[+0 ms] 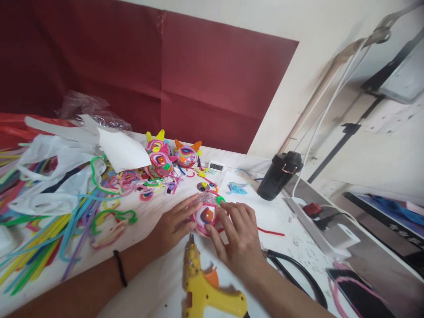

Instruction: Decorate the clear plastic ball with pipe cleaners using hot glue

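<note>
Both hands are around a round craft piece (206,216) covered in coiled pink, white and purple strands, with an orange and blue eye shape at its middle. My left hand (177,223) grips its left side with the fingers bent over the edge. On the right side, my right hand (236,232) holds it, with fingertips beside a small green piece (220,201) at the upper right edge. A yellow glue gun (205,291) lies just below the craft piece, its nozzle pointing up toward it.
Pipe cleaners (49,247) and white bags (56,176) fill the left side. Finished decorated balls (187,154) stand behind, near a small digital clock (216,166). On the right are a black bottle (280,174), a power strip (314,229), black-handled pliers or scissors (298,274) and a phone (357,291).
</note>
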Action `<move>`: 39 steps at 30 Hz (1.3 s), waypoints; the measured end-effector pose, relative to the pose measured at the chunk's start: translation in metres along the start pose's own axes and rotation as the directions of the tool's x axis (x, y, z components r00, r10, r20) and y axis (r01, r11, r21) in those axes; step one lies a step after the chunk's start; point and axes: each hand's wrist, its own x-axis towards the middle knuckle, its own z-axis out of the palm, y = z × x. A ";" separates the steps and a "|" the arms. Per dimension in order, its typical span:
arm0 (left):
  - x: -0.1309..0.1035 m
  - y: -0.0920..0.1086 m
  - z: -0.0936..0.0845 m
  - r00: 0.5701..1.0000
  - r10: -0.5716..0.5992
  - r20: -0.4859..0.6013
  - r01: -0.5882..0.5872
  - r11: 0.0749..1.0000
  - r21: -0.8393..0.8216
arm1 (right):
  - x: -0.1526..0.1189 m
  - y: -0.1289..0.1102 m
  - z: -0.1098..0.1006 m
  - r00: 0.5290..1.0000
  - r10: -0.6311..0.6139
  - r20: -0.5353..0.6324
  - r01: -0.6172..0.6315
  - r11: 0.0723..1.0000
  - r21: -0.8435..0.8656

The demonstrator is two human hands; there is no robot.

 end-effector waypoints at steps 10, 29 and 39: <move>0.000 0.000 0.000 1.000 0.006 0.004 -0.006 1.000 0.002 | 0.002 0.000 0.000 1.000 -0.001 -0.001 0.001 1.000 -0.009; 0.005 0.002 0.001 0.999 0.022 0.028 -0.021 0.999 -0.047 | -0.003 0.006 -0.002 0.999 -0.004 0.038 0.007 0.997 -0.076; 0.005 0.003 0.001 0.999 -0.021 0.043 0.024 0.998 -0.056 | -0.002 0.006 -0.004 0.998 0.015 0.057 -0.010 0.997 -0.072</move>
